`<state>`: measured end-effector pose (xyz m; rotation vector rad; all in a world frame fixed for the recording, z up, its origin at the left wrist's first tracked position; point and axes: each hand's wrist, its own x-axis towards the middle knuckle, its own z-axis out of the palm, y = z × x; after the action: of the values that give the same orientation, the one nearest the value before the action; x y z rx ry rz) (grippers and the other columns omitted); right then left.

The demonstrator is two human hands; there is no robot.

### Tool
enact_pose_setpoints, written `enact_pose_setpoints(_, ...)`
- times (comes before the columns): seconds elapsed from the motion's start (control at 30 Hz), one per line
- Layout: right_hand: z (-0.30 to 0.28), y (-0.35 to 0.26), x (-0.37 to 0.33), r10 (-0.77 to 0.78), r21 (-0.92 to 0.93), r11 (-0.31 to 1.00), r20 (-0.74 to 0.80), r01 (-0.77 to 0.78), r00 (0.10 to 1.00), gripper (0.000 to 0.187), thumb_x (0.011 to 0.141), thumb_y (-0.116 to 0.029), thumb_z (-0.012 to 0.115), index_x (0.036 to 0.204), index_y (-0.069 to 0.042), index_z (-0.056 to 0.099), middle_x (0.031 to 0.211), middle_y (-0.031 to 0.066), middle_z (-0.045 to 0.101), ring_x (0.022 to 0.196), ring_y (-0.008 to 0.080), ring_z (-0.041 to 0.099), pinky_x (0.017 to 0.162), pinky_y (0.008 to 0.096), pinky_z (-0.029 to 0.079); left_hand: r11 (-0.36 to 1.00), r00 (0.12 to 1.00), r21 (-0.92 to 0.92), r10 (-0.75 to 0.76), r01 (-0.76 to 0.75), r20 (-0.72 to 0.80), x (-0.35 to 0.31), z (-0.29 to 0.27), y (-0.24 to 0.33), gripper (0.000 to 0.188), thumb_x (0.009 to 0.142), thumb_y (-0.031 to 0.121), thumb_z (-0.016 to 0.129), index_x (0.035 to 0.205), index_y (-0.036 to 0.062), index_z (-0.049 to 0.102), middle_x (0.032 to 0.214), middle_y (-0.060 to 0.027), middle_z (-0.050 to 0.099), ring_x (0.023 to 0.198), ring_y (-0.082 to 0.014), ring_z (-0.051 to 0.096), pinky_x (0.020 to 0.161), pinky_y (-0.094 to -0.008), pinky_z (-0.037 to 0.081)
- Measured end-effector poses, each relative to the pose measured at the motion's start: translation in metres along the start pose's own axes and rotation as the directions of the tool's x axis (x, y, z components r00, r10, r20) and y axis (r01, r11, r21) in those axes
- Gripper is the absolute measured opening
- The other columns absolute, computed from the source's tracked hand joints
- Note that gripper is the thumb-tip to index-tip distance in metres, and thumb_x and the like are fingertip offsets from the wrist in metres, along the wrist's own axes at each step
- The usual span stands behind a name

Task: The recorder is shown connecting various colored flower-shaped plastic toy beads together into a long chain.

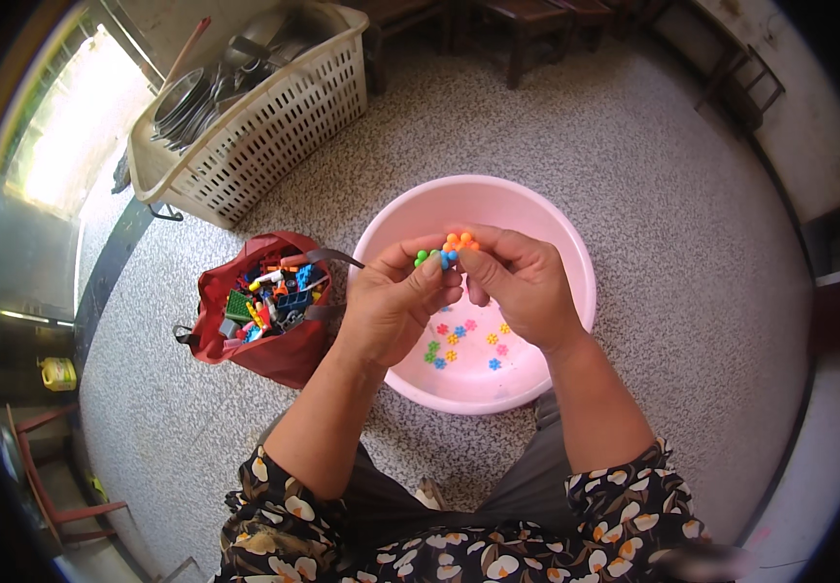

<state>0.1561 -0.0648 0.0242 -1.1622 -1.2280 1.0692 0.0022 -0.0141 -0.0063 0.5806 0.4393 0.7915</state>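
Note:
Over the pink basin [575, 291], both hands meet with fingertips close together. My left hand [386, 301] is closed, pinching small joined flower-shaped plastic pieces, green [424, 258] and blue [447, 259]. Between the thumb and fingers of my right hand [533, 291] is an orange flower-shaped piece [461, 242]. It touches the blue one; whether they are locked together I cannot tell. Inside the basin lie several loose flower pieces in pink, yellow [453, 356], blue [495, 364] and green, some of them touching. The hands hide part of the basin floor.
Left of the basin stands a red fabric bag [284, 361] full of mixed toy blocks, its dark strap [334, 257] reaching toward the rim. Behind it is a white slatted basket [284, 136] of pans. Wooden stools [527, 29] stand at the far wall, a red-framed chair [46, 486] at left.

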Motion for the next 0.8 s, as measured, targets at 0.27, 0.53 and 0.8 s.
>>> enact_pose_setpoints(0.27, -0.013, 0.01, 0.009, 0.295, 0.703, 0.688, -0.045, -0.179, 0.955, 0.03, 0.084, -0.002, 0.05, 0.112, 0.005, 0.042, 0.096, 0.0125, 0.056, 0.089, 0.0182, 0.057, 0.083, 0.03, 0.047, 0.964, 0.992, -0.232, -0.127, 0.128, 0.02, 0.003, 0.002, 0.006, 0.036, 0.085, 0.009, 0.052, 0.118, 0.0012, 0.042, 0.103, -0.0087, 0.054, 0.086, -0.0125, 0.057, 0.076, -0.0229, 0.05)
enact_pose_setpoints(0.53, -0.014, 0.006, 0.006, 0.29, 0.588, 0.776, -0.012, -0.228, 0.957, 0.022, 0.085, -0.018, 0.056, 0.095, 0.0, 0.054, 0.092, 0.0096, 0.058, 0.083, 0.0164, 0.06, 0.076, 0.0269, 0.05, 0.942, 0.984, -0.286, -0.169, 0.179, 0.059, -0.001, 0.0, 0.011, 0.025, 0.082, 0.006, 0.055, 0.106, 0.0019, 0.05, 0.099, -0.0102, 0.056, 0.085, -0.0154, 0.059, 0.077, -0.0234, 0.051)
enact_pose_setpoints(0.8, -0.011, 0.016, 0.006, 0.259, 0.458, 0.867, -0.081, -0.194, 0.963, 0.024, 0.081, -0.025, 0.061, 0.085, -0.001, 0.06, 0.071, 0.0029, 0.059, 0.065, 0.0099, 0.057, 0.065, 0.0217, 0.048, 0.974, 0.987, -0.161, -0.155, 0.159, 0.038, -0.003, 0.001, 0.005, 0.023, 0.081, 0.007, 0.057, 0.102, 0.0039, 0.051, 0.093, -0.007, 0.058, 0.08, -0.0131, 0.058, 0.069, -0.0223, 0.05)
